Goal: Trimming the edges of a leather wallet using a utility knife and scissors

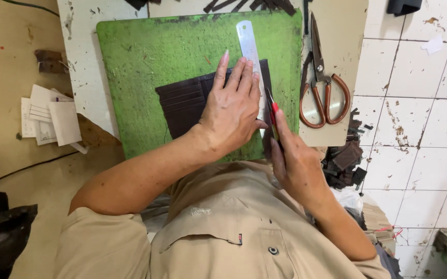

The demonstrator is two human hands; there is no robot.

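Note:
My left hand [234, 106] lies flat, fingers spread, pressing a metal ruler [249, 49] onto a dark brown leather wallet piece [182, 101] with card slots. The leather rests on a scuffed green cutting mat [141, 57]. My right hand [293, 157] grips a small red-handled knife [273, 111], its blade set against the ruler's right edge near my left thumb. The ruler's lower half is hidden under my left fingers.
Large scissors [322, 85] with brown handles lie on a beige board right of the mat. Dark leather scraps [345, 160] pile below them and along the mat's top edge. White paper slips [50, 116] sit at the left. White tiled floor [420, 119] lies to the right.

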